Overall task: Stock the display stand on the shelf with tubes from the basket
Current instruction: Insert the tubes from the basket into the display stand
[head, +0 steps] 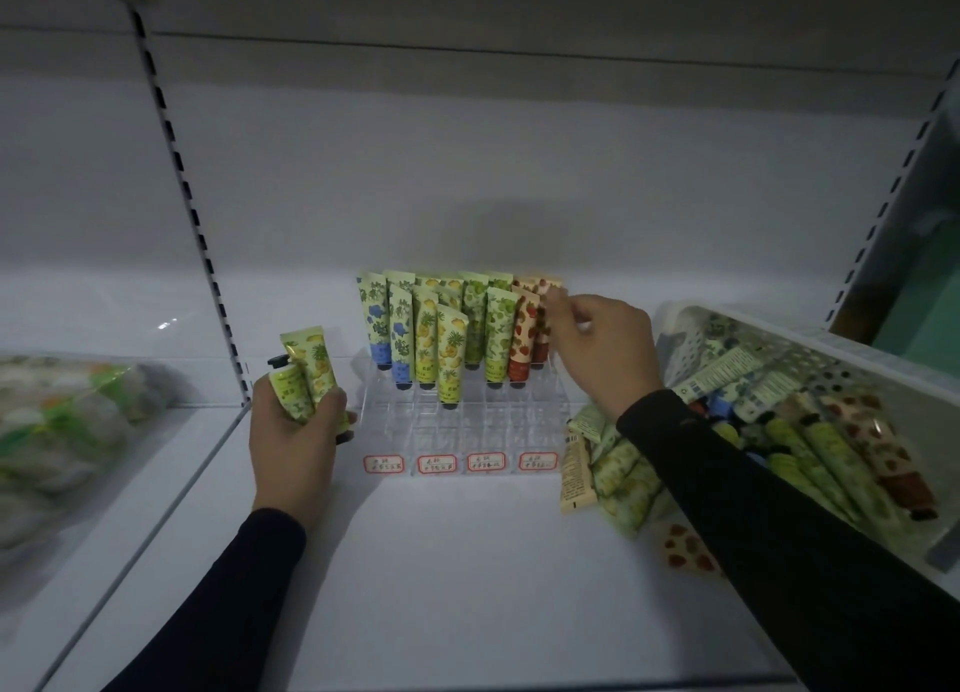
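Observation:
A clear acrylic display stand (462, 431) sits on the white shelf (441, 561), with several upright tubes in its back rows and four red-framed labels along its front. My left hand (296, 431) is shut on two yellow-green tubes (306, 374) just left of the stand. My right hand (602, 348) reaches to the stand's right back corner, its fingertips pinching a strawberry-print tube (543, 322) standing there. The white perforated basket (831, 348) at the right holds several loose tubes.
Several tubes (618, 478) lie spilled on the shelf between stand and basket. A slotted upright post (202, 244) divides this bay from the left one, where a plastic bag of goods (67, 431) lies. Another shelf hangs overhead.

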`<state>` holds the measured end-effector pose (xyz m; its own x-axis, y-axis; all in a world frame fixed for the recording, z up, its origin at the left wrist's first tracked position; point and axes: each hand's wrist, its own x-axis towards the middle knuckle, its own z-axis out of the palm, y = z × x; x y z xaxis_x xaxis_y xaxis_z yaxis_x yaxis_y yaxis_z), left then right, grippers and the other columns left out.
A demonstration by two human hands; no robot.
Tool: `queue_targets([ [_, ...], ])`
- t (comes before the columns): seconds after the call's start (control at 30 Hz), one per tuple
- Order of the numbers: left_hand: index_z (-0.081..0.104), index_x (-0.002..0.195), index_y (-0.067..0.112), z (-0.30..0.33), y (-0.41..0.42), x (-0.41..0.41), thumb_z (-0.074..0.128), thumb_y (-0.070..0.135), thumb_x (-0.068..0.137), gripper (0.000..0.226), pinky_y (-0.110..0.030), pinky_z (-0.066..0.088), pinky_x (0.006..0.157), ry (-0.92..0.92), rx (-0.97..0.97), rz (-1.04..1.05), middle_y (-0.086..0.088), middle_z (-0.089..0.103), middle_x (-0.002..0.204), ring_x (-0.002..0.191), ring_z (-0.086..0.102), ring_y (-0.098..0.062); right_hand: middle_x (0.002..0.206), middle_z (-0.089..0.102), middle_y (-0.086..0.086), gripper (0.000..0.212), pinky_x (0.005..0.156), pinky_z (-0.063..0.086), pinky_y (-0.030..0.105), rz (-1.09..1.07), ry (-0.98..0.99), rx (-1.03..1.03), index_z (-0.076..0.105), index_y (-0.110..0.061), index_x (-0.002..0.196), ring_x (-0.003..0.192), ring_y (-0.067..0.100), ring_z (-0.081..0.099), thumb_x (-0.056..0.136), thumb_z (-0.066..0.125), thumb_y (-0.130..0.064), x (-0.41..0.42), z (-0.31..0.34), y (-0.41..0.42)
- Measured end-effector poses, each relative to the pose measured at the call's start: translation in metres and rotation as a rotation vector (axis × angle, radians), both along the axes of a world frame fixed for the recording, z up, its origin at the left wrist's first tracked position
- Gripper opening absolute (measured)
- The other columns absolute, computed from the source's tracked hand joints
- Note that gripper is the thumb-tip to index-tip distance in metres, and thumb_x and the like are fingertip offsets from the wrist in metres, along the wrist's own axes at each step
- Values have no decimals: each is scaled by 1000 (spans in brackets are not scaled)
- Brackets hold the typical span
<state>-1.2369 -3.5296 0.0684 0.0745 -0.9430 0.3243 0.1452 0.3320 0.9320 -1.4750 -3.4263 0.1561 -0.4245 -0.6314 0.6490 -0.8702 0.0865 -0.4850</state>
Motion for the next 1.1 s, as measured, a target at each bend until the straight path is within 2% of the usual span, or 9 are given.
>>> queue_targets([
  [0.07, 51, 109, 11, 3, 3, 1, 64, 8, 91, 22, -20, 52, 53, -4, -7, -4, -15, 63, 98, 77, 68, -25, 74, 70, -1, 51, 74, 51, 29, 24, -56, 3, 69, -12, 75, 71, 15, 66, 100, 40, -45, -1, -7, 9],
  [0.17, 56, 109, 6, 11, 15, 7, 65, 9, 91, 20, -24, 54, 56, 3, -16, -87, -14, 65, 91, 68, 68, -16, 81, 73, -1, 48, 76, 55, 38, 88, -132, 58, 72, -11, 82, 73, 13, 69, 98, 44, -47, 6, -19, 27],
  [0.33, 65, 107, 9, 22, 46, 9, 76, 18, 81, 30, -34, 55, 56, 27, 46, -391, -16, 71, 93, 67, 66, -23, 84, 71, -4, 40, 75, 58, 43, 256, -387, 174, 71, -12, 87, 65, 6, 70, 95, 51, -46, 32, -29, 48],
  [0.5, 72, 95, 18, 20, 69, -1, 80, 30, 67, 32, -31, 48, 52, -60, 118, -692, -18, 71, 93, 64, 62, -23, 96, 70, 0, 27, 71, 60, 32, 452, -604, 223, 68, -19, 102, 73, 11, 71, 95, 53, -40, 58, -31, 54],
  [0.63, 71, 95, 18, 21, 80, -10, 76, 20, 75, 20, -29, 48, 56, -189, 101, -843, -7, 72, 83, 65, 62, -22, 91, 73, 2, 18, 60, 51, 22, 523, -788, 201, 71, -19, 96, 69, 12, 69, 94, 58, -33, 62, -29, 56],
  [0.77, 65, 107, 8, 22, 81, -17, 79, 26, 78, 37, -32, 50, 60, -276, 88, -814, -11, 74, 97, 73, 67, -25, 87, 73, 12, 23, 63, 48, 31, 531, -1015, 113, 73, -5, 94, 71, 20, 61, 88, 67, -27, 54, -31, 52],
  [0.87, 63, 107, 5, 24, 81, -20, 73, 31, 81, 38, -28, 48, 52, -337, 69, -754, -3, 76, 91, 72, 69, -23, 94, 73, 14, 27, 65, 53, 23, 552, -1199, 51, 72, -1, 101, 78, 22, 63, 86, 69, -23, 50, -30, 49],
  [1.0, 63, 105, 5, 25, 74, -19, 68, 20, 89, 22, -27, 48, 49, -319, 32, -708, -7, 75, 86, 71, 69, -22, 101, 73, 16, 26, 77, 58, 24, 615, -1217, 41, 69, 3, 107, 85, 22, 69, 90, 64, -16, 47, -24, 47],
  [1.1, 65, 100, 6, 26, 60, -11, 66, 20, 92, 17, -28, 50, 49, -269, 10, -584, -11, 74, 85, 69, 68, -23, 98, 74, 16, 23, 75, 59, 24, 569, -1136, -54, 69, 4, 105, 86, 25, 70, 90, 64, -13, 41, -13, 45],
])
